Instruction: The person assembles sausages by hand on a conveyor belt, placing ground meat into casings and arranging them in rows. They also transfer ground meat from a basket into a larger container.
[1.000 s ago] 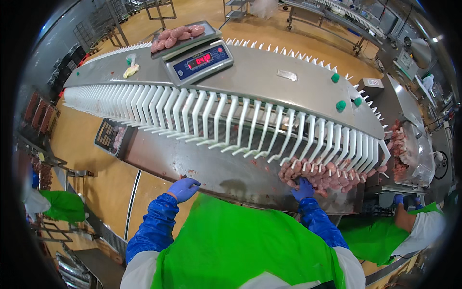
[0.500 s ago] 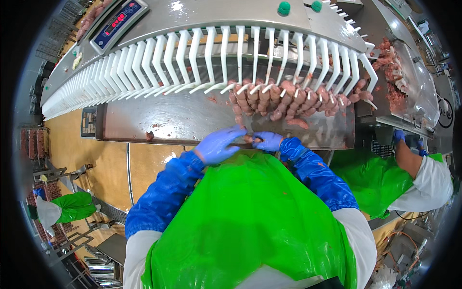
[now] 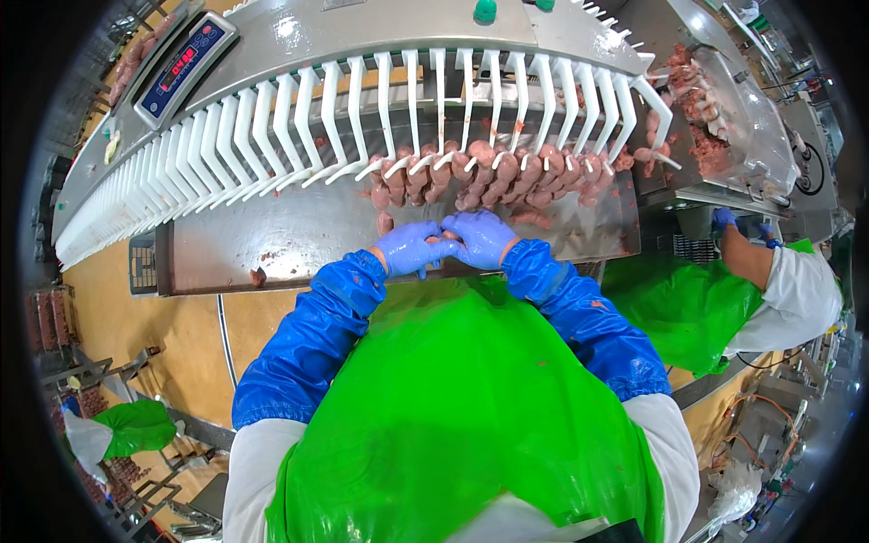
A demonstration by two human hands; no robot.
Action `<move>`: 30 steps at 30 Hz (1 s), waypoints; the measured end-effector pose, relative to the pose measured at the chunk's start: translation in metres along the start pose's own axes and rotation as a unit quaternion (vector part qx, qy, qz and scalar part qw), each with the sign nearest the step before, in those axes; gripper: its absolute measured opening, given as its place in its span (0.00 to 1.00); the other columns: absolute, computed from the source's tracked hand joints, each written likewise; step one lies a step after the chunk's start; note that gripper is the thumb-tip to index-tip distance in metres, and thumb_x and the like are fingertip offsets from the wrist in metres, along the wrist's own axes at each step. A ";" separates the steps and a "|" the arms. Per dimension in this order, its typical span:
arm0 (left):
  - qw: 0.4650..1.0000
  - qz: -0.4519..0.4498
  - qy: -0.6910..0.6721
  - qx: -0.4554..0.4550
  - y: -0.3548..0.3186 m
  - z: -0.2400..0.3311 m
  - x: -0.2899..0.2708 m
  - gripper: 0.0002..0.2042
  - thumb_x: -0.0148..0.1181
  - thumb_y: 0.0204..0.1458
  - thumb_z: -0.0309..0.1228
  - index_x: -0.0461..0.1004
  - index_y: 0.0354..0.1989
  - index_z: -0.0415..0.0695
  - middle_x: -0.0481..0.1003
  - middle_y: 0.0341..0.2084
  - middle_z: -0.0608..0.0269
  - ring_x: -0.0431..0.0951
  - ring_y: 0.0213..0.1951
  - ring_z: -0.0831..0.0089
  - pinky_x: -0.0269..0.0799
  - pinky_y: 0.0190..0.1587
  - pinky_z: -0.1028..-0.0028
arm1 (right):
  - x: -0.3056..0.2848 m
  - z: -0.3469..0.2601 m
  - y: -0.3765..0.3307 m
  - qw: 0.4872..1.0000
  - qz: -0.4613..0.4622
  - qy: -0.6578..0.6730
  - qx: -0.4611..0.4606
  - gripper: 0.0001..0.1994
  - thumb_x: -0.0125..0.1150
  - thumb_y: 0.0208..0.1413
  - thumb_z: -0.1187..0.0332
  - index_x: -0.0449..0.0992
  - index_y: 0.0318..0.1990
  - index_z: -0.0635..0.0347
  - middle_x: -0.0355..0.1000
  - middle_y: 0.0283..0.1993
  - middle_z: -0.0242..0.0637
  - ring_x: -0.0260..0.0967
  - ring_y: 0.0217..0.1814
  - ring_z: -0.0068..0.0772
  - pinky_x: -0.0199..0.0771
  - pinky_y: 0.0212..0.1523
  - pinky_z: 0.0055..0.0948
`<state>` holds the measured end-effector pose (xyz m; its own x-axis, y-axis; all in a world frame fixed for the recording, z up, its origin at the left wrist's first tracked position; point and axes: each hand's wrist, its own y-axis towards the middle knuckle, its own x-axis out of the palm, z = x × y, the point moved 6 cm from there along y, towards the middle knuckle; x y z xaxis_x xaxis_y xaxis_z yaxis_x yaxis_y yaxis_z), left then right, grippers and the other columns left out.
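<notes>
My left hand and my right hand, both in purple-blue gloves, meet over the near side of a steel tray. Between them a bit of pink sausage shows, with the fingers of both hands closed round it; most of it is hidden. Just beyond, linked raw sausages hang in a row of loops from the white hooks of a rail. A single link dangles lower, close to my left hand.
At the upper left stands a scale with a lit display. A meat scrap lies in the tray. To the right, a co-worker in a green apron stands by a machine holding meat. Another person is far left.
My right hand has come in against my left, and both have moved slightly forward over the tray. My left fingers, stretched before, are now curled. The whole view has shifted.
</notes>
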<state>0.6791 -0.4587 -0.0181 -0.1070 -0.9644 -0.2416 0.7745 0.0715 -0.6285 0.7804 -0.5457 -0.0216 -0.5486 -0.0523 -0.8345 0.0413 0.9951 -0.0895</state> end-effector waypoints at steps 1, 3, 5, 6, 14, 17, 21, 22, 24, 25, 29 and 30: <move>0.997 -0.004 0.073 0.002 0.001 -0.003 -0.005 0.16 0.54 0.59 0.42 0.74 0.40 0.40 0.76 0.25 0.59 0.78 0.29 0.69 0.73 0.35 0.72 | -0.001 0.000 0.006 0.999 0.011 -0.041 -0.007 0.13 0.53 0.57 0.55 0.75 0.41 0.53 0.76 0.40 0.46 0.74 0.40 0.51 0.70 0.43 0.50; 0.975 -0.011 0.220 0.007 0.003 -0.019 -0.020 0.15 0.54 0.58 0.42 0.74 0.38 0.40 0.77 0.24 0.56 0.80 0.30 0.67 0.74 0.35 0.71 | 0.008 0.001 0.013 0.984 -0.014 -0.176 -0.022 0.11 0.52 0.56 0.60 0.78 0.37 0.53 0.77 0.38 0.42 0.76 0.39 0.47 0.68 0.44 0.50; 0.974 -0.061 0.220 0.015 0.000 -0.029 -0.025 0.15 0.53 0.58 0.40 0.74 0.34 0.39 0.78 0.25 0.53 0.80 0.30 0.66 0.74 0.36 0.70 | 0.040 0.013 0.024 0.954 -0.060 -0.292 -0.021 0.11 0.52 0.55 0.61 0.80 0.35 0.53 0.78 0.37 0.40 0.76 0.40 0.45 0.67 0.45 0.51; 0.972 -0.084 0.217 0.018 -0.003 -0.037 -0.028 0.15 0.52 0.58 0.39 0.74 0.33 0.38 0.78 0.25 0.52 0.81 0.30 0.65 0.74 0.36 0.70 | 0.054 0.016 0.027 0.950 -0.073 -0.304 -0.013 0.11 0.52 0.55 0.61 0.81 0.36 0.53 0.78 0.37 0.38 0.76 0.41 0.44 0.66 0.46 0.51; 0.970 -0.064 -0.187 0.144 -0.055 -0.043 -0.053 0.14 0.50 0.53 0.28 0.78 0.44 0.38 0.80 0.39 0.59 0.80 0.34 0.73 0.73 0.37 0.75 | 0.085 0.127 0.007 0.886 0.032 -0.298 0.355 0.16 0.55 0.57 0.56 0.83 0.46 0.50 0.79 0.47 0.42 0.75 0.51 0.48 0.69 0.54 0.49; 0.917 -0.035 -0.341 0.202 -0.078 -0.065 -0.086 0.20 0.49 0.52 0.27 0.75 0.54 0.37 0.75 0.54 0.54 0.78 0.42 0.72 0.72 0.39 0.75 | 0.091 0.128 -0.008 0.915 -0.208 -0.151 0.311 0.19 0.53 0.60 0.56 0.78 0.52 0.55 0.76 0.52 0.46 0.72 0.56 0.50 0.68 0.58 0.46; 0.833 -0.082 -0.479 0.265 -0.107 -0.074 -0.109 0.16 0.48 0.52 0.30 0.75 0.45 0.34 0.73 0.53 0.46 0.76 0.48 0.64 0.73 0.41 0.70 | 0.049 0.005 0.032 0.990 0.058 0.068 0.109 0.21 0.52 0.61 0.59 0.70 0.59 0.59 0.70 0.56 0.52 0.68 0.59 0.54 0.67 0.60 0.43; 0.839 -0.092 -0.482 0.234 -0.111 -0.080 -0.109 0.15 0.48 0.54 0.31 0.75 0.40 0.33 0.75 0.49 0.48 0.78 0.43 0.64 0.73 0.40 0.69 | 0.044 -0.013 0.045 0.975 0.150 0.131 0.097 0.22 0.52 0.61 0.61 0.69 0.60 0.59 0.70 0.55 0.54 0.67 0.58 0.56 0.68 0.59 0.44; 0.902 -0.063 -0.387 0.181 -0.117 -0.084 -0.112 0.15 0.47 0.56 0.35 0.76 0.35 0.35 0.78 0.43 0.51 0.80 0.37 0.63 0.73 0.40 0.69 | 0.048 -0.024 0.074 0.943 0.235 0.201 0.123 0.20 0.49 0.63 0.64 0.69 0.60 0.59 0.70 0.55 0.51 0.67 0.59 0.52 0.68 0.59 0.40; 0.945 -0.026 -0.283 0.160 -0.122 -0.080 -0.116 0.15 0.47 0.57 0.37 0.76 0.34 0.37 0.79 0.41 0.52 0.80 0.37 0.62 0.73 0.40 0.68 | 0.047 -0.022 0.084 0.921 0.280 0.234 0.137 0.19 0.47 0.64 0.65 0.69 0.60 0.59 0.70 0.55 0.50 0.67 0.59 0.50 0.67 0.59 0.39; 0.967 0.050 0.229 0.096 -0.113 -0.070 -0.130 0.15 0.46 0.60 0.41 0.77 0.35 0.47 0.81 0.34 0.58 0.81 0.36 0.59 0.72 0.41 0.64 | 0.099 0.011 0.123 0.995 0.040 0.040 0.078 0.18 0.49 0.61 0.66 0.72 0.57 0.55 0.72 0.53 0.52 0.70 0.55 0.53 0.69 0.55 0.43; 0.937 0.065 0.338 0.061 -0.109 -0.074 -0.133 0.13 0.45 0.60 0.42 0.77 0.40 0.53 0.80 0.37 0.58 0.80 0.39 0.56 0.70 0.45 0.57 | 0.089 -0.007 0.124 0.987 0.021 0.148 0.068 0.17 0.49 0.60 0.66 0.73 0.56 0.54 0.73 0.51 0.50 0.71 0.54 0.52 0.70 0.54 0.43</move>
<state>0.5623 -0.3197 0.0278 -0.3453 -0.5646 -0.7497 0.8699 0.1072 -0.4814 0.7310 -0.4267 -0.1027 -0.7623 0.0357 -0.6463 0.1697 0.9746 -0.1464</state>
